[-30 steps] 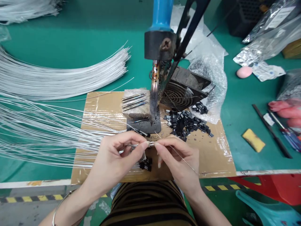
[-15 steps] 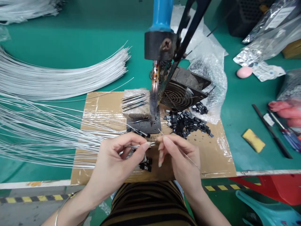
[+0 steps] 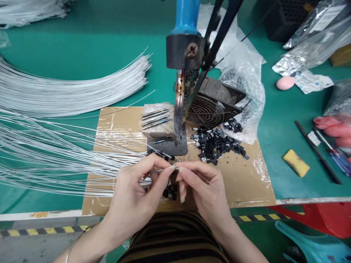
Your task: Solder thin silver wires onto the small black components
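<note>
My left hand (image 3: pixel 142 186) pinches the ends of a few white wires (image 3: pixel 157 170) between thumb and forefinger. The fingertips of my right hand (image 3: pixel 204 186) meet the left ones in front of the soldering iron tip (image 3: pixel 178 128). A thin strand of solder wire (image 3: pixel 211 183) runs through the right hand, its end poking out past the fingertips. What lies exactly between the touching fingertips is hidden. Beneath the left hand are several small black connectors (image 3: pixel 170 192), partly covered. The iron has a blue handle (image 3: pixel 188 16) and hangs on a black stand above the hands.
Loose white wires (image 3: pixel 68 157) spread leftward, with a thick wire bundle (image 3: pixel 82 93) behind. Spare iron tips (image 3: pixel 155 118) lie on a pale block. A pile of black connectors (image 3: pixel 219 144) sits by a dusty fan (image 3: pixel 208 109) on the cardboard (image 3: pixel 246 182). A yellow sponge (image 3: pixel 296 163) lies right.
My right hand has moved left, and its fingertips now touch those of my left hand. The silvery wire ends that showed between the hands are now covered.
</note>
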Motion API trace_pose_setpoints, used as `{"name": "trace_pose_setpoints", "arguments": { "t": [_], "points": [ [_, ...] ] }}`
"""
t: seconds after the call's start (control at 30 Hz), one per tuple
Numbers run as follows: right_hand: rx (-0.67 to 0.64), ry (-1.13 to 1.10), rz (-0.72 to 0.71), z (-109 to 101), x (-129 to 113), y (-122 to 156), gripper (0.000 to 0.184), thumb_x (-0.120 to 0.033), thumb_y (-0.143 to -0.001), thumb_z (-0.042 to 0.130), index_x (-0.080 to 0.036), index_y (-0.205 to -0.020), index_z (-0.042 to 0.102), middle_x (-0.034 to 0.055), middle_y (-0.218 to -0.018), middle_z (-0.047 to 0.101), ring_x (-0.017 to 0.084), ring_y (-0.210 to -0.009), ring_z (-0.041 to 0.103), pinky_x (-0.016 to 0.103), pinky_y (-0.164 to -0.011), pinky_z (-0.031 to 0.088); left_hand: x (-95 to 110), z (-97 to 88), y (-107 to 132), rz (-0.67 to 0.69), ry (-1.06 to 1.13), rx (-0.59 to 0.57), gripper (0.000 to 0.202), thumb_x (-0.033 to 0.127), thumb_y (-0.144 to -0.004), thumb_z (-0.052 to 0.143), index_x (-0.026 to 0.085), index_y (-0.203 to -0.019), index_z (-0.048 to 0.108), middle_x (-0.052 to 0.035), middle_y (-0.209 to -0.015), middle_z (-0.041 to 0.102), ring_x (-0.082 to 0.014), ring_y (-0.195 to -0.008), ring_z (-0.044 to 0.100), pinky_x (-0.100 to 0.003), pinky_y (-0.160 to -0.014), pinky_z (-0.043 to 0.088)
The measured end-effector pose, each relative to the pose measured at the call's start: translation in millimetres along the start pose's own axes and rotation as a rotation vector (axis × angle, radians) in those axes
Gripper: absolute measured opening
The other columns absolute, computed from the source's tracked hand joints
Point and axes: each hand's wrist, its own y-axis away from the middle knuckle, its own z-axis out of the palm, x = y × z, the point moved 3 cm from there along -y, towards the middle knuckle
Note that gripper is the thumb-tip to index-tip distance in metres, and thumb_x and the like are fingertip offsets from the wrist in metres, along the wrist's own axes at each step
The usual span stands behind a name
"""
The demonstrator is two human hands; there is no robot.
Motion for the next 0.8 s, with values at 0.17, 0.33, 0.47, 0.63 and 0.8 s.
{"name": "trace_pose_setpoints", "arguments": {
  "t": [0.17, 0.33, 0.47, 0.63, 0.8],
  "points": [
    [-0.002, -0.004, -0.008, -1.1, -2.0, -0.5, 0.013, -0.034, -0.095, 0.082, -0.025, -0.102, 0.088, -0.0004, -0.079, 0.078, 0.006, -0.055, 0.068, 0.014, -0.054, 0.058, -1.8, -0.4, -0.9, -0.031, 0.048, 0.002, 0.012, 0.023, -0.098, 0.070, 0.024, -0.090, 0.079, 0.0031, -0.072, 0.072, -0.0102, -0.058, 0.058, -0.023, -0.052, 0.040],
    [0.030, 0.050, -0.052, -5.1, -4.1, -0.9, 0.015, -0.037, -0.095, 0.081, -0.026, -0.103, 0.089, 0.0006, -0.080, 0.079, 0.007, -0.057, 0.069, 0.016, -0.056, 0.059, -5.2, -1.8, -0.9, -0.078, 0.104, 0.016, 0.011, 0.027, -0.096, 0.075, 0.025, -0.087, 0.081, 0.0040, -0.065, 0.066, -0.0091, -0.053, 0.046, -0.024, -0.049, 0.032],
    [0.027, 0.076, -0.068, -5.0, -2.5, -0.7, 0.012, -0.035, -0.095, 0.082, -0.027, -0.102, 0.089, 0.0008, -0.081, 0.081, 0.008, -0.058, 0.070, 0.017, -0.058, 0.059, -4.3, -1.0, -2.2, -0.091, 0.134, 0.015, 0.011, 0.026, -0.095, 0.075, 0.024, -0.086, 0.080, 0.0039, -0.065, 0.066, -0.0089, -0.053, 0.045, -0.024, -0.049, 0.032],
    [0.025, 0.072, -0.068, -1.9, 0.4, -0.2, 0.011, -0.032, -0.094, 0.083, -0.027, -0.101, 0.089, 0.0004, -0.080, 0.082, 0.007, -0.056, 0.069, 0.017, -0.058, 0.058, -4.5, 1.0, -1.2, -0.116, 0.167, -0.002, 0.013, 0.027, -0.096, 0.073, 0.022, -0.085, 0.078, 0.0032, -0.065, 0.065, -0.0094, -0.054, 0.048, -0.022, -0.050, 0.035],
    [0.038, 0.038, -0.041, 0.6, 0.1, -1.7, 0.010, -0.032, -0.091, 0.086, -0.026, -0.098, 0.089, -0.0002, -0.076, 0.080, 0.008, -0.052, 0.066, 0.020, -0.054, 0.057, -6.4, 1.5, 3.2, -0.118, 0.113, 0.015, 0.014, 0.029, -0.098, 0.071, 0.020, -0.089, 0.076, 0.0000, -0.071, 0.070, -0.0115, -0.059, 0.058, -0.023, -0.053, 0.040]
  ]
}}
